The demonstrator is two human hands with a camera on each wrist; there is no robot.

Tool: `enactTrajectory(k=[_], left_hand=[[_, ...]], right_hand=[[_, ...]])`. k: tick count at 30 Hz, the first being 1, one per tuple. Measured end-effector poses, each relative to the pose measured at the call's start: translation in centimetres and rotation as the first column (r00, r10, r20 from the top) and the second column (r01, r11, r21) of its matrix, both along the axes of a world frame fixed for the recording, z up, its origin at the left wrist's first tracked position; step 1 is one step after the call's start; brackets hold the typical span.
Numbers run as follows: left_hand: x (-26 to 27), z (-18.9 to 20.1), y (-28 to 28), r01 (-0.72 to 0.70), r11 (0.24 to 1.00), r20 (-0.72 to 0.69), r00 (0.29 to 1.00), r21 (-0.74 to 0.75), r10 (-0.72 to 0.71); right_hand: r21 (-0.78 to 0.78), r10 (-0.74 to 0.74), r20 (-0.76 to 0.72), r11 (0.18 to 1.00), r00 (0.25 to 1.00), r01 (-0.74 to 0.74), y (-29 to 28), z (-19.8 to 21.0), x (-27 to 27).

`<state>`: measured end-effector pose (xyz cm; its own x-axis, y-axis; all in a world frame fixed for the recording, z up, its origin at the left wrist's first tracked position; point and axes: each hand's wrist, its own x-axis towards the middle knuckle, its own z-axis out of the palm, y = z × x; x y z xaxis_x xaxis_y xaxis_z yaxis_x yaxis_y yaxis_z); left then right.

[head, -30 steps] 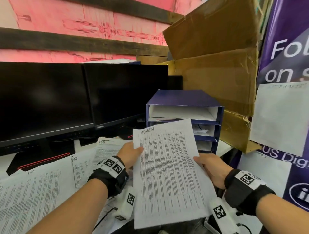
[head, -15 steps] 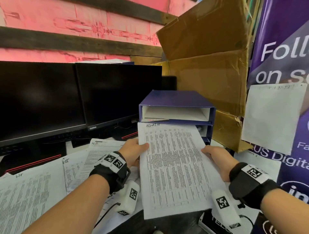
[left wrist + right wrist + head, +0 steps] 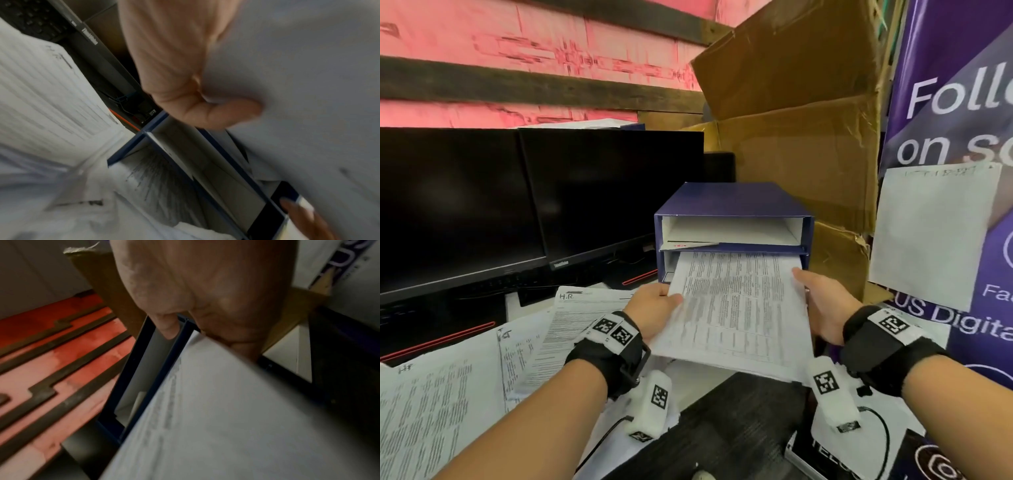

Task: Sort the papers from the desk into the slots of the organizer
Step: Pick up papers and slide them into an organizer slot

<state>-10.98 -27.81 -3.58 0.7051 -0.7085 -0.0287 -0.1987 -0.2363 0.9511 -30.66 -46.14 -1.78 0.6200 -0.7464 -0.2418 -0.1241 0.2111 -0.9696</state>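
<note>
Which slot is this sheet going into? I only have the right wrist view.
Observer: The second slot from the top of the organizer; the far edge of the sheet is inside.
Operator: Is the other hand on it too?
Observer: Yes, the left hand pinches its left edge, thumb on top.
Operator: Any papers left to sort?
Observer: Several; an H.R paper lies left of the organizer.
</note>
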Motion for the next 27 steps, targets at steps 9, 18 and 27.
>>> enactTrajectory(k=[9,18,27], left_hand=[[0.8,-0.7,0.1,-0.004,0.999,-0.074,0.997,-0.032,0.001],[-0.2,0.6,-0.1,0.030,0.979,-0.190,0.979,-0.199,-0.068],[-1.3,0.4,0.7,0.295,0.953,-0.045,0.955,0.063,-0.292]], right_hand=[[-0.065,0.413,-0.135,0.903,0.901,-0.424,0.2,-2.3,-2.8],[0.022,0.189,0.075,0.981,0.979,-0.191,0.1,-1.0,-1.8],[-0.076,0.108,-0.110,0.990,0.988,-0.116,-0.1,-1.4,-4.5]])
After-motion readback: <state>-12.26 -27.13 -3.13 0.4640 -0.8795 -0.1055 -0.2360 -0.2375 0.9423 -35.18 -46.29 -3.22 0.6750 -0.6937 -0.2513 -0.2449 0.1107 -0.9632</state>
